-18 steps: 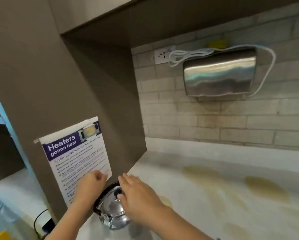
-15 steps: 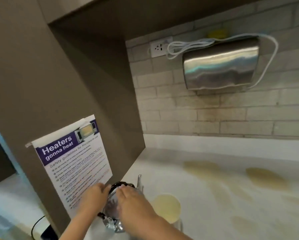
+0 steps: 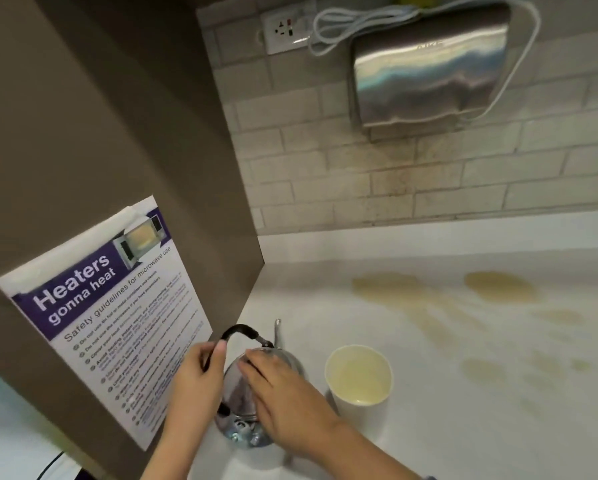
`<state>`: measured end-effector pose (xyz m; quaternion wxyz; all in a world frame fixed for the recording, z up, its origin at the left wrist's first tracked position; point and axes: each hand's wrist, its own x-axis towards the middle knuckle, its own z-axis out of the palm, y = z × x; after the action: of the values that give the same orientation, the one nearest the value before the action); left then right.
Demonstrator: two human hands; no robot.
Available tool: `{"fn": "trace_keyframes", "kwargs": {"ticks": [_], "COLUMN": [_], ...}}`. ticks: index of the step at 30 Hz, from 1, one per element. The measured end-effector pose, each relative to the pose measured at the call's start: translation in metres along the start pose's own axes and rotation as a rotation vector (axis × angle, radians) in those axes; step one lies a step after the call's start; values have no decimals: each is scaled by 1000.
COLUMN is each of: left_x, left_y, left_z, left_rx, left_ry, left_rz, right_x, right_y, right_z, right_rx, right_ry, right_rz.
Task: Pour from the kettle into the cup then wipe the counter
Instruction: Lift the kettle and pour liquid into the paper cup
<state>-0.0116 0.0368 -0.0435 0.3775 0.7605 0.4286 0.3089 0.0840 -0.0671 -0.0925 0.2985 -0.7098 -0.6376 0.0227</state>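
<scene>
A shiny steel kettle (image 3: 238, 388) with a black arched handle (image 3: 239, 330) stands on the white counter (image 3: 446, 420), close to the brown cabinet side. My left hand (image 3: 195, 386) is closed around the left part of the handle. My right hand (image 3: 285, 398) lies over the kettle's top, fingertips pressing on the lid. Just right of the kettle stands a paper cup (image 3: 358, 375) holding pale yellowish liquid; neither hand touches it.
Yellowish spill patches (image 3: 500, 287) spread over the counter toward the tiled back wall. A brown cabinet panel (image 3: 117, 150) with a microwave safety poster (image 3: 117, 317) rises at the left. A steel wall-mounted unit (image 3: 429, 64) and a socket (image 3: 285, 29) hang above.
The view has tilted down, bringing the cup into sight. My left hand has closed on the kettle handle and my right hand has settled on the lid.
</scene>
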Motion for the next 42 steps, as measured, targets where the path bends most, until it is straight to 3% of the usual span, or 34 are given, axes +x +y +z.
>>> {"fn": "trace_keyframes", "kwargs": {"ticks": [4, 11, 20, 29, 42], "left_x": [-13, -24, -38, -40, -54], "left_y": [18, 24, 39, 95, 139], "left_z": [11, 22, -9, -63, -52], "left_rx": [-87, -229, -287, -259, -24], "left_ry": [-8, 121, 165, 54, -193], "left_rz": [62, 46, 21, 148, 277], "right_x": [2, 7, -1, -4, -38], "right_y": [0, -4, -33, -72, -80], "right_z": [-1, 3, -1, -46, -59], "right_rx": [22, 52, 32, 61, 239], "right_ry": [21, 53, 142, 287, 373], "right_rz": [-31, -35, -28, -72, 89]}}
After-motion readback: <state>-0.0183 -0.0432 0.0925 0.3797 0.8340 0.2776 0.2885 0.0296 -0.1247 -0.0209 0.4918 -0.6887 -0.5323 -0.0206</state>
